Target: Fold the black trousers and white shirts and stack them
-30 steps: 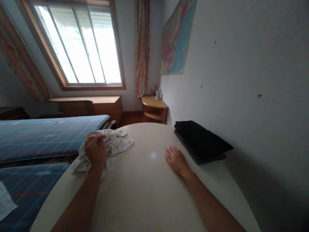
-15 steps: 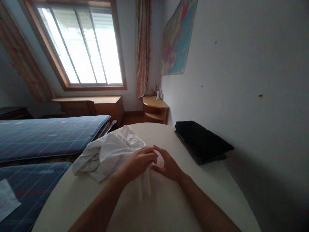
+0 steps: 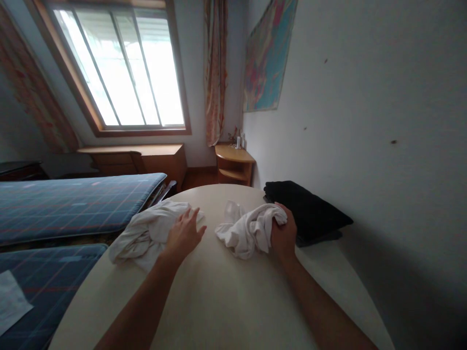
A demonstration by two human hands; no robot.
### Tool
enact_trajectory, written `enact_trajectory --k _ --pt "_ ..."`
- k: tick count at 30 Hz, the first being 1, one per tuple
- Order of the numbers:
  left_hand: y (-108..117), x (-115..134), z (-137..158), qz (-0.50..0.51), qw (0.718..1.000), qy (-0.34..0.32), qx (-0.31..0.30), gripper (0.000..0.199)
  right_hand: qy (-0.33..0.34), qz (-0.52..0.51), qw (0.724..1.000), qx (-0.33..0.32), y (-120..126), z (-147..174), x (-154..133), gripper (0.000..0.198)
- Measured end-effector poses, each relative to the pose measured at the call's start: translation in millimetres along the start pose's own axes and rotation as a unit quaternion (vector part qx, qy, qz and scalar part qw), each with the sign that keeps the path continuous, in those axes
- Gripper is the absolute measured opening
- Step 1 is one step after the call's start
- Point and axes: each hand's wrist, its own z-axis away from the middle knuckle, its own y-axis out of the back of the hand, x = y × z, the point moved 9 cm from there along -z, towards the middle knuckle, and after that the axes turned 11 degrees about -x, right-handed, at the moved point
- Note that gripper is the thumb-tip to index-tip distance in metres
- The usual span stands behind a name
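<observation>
My right hand (image 3: 284, 234) is closed around one end of a crumpled white cloth garment (image 3: 250, 231), whose exact kind I cannot make out. Its loose folds spread leftward over the pale round table (image 3: 219, 301). My left hand (image 3: 186, 234) has its fingers spread and grips nothing. It is over the right edge of a second rumpled white cloth (image 3: 144, 233) at the table's left; whether it touches that cloth I cannot tell. A folded black cloth stack (image 3: 310, 209) lies just beyond and right of my right hand.
Two plaid mattresses (image 3: 80, 204) lie left of the table, with a white sheet (image 3: 12, 301) on the nearer one. A wall (image 3: 365, 97) runs close along the right. Behind the table stand a wooden corner shelf (image 3: 235, 154) and a desk (image 3: 164, 150).
My hands have moved apart. The right hand has taken hold of a white garment and carried it rightward, off the other white cloth. My left hand has moved left, its fingers spreading.
</observation>
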Motion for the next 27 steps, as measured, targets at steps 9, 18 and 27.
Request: enact_trajectory --k 9,18,27 --pt "-36 -38 -8 -0.106 0.988 0.092 -0.060 0.045 -0.078 0.121 0.953 -0.268 -58 25 17 0.056" --pt "-30 35 -3 0.249 0.955 -0.123 -0.104 0.064 -0.166 -0.027 0.936 -0.308 -63 -7 -6 0.044" --pt "-16 34 -8 0.422 0.901 -0.091 -0.038 0.029 -0.115 0.010 0.969 -0.218 -36 -47 -20 0.052"
